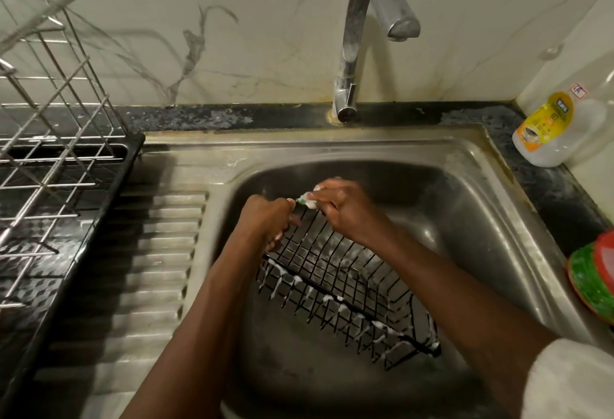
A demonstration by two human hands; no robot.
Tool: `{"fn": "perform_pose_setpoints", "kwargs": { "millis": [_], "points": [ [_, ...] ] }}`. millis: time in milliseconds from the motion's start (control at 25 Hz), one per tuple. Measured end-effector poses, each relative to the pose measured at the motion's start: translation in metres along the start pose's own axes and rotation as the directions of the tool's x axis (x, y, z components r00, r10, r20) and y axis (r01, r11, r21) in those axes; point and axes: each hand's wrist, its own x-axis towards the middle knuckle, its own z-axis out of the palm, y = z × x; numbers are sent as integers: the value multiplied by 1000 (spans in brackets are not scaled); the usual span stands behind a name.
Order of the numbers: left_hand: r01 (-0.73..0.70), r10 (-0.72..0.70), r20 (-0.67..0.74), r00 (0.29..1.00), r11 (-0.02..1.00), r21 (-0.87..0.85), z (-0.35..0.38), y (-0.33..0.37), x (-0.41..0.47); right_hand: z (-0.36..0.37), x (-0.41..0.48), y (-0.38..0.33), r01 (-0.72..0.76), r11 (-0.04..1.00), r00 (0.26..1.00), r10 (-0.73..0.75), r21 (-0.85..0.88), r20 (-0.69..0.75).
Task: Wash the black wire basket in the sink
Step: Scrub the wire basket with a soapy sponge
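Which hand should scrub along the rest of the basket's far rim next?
Right, probably. The right hand holds the scrub pad at the far rim of the black wire basket, while the left hand grips the wires, steadying it.

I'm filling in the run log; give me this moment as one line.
stage: scrubbing | left hand: grips black wire basket | right hand: pinches sponge at basket rim | faucet: no stream visible

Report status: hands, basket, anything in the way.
Left hand grips black wire basket at its far rim. Right hand pinches scrub pad against that rim. Basket in sink, suds on near edge. Nothing blocking; no water from tap.
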Motion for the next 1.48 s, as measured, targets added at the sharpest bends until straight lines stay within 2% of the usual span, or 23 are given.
{"fn": "perform_pose_setpoints", "kwargs": {
  "millis": [200,360,480,600,680,840,960,1080,1240,1360,1480],
  "points": [
    [27,-27,38,999,999,-18,-1,-2,7,-18,-39,12,118,992,992,-120,-48,-45],
    [30,-31,26,999,999,16,-2,-3,8,7,3,-6,216,966,975,-205,-139,89],
    [44,-47,47,998,998,46,0,-3,10,7,-11,8,128,979,979,-98,-157,181],
    [53,-55,72,996,998,23,0,-5,14,-9,-52,29,119,976,993,-112,-184,47],
    [49,-51,76,996,998,25,0,-5,16,-11,-54,33,68,985,998,-69,-161,-1],
    [33,-38,51,998,993,111,0,-2,16,13,4,10,57,995,997,-53,-76,51],
    [38,-42,23,999,988,152,2,-1,17,13,19,10,8,1000,989,-9,7,147],
    [50,-53,31,998,994,96,2,-3,17,-9,-11,34,38,999,975,-38,3,219],
    [48,-53,44,998,993,107,3,-4,19,-40,-50,51,9,1000,983,-5,-23,181],
    [40,-47,45,998,987,155,4,-4,17,-19,-32,35,101,994,983,-96,-29,154],
    [-2,-6,33,999,975,220,6,1,12,-4,-9,24,128,991,965,-113,-46,238]
  ]
}}
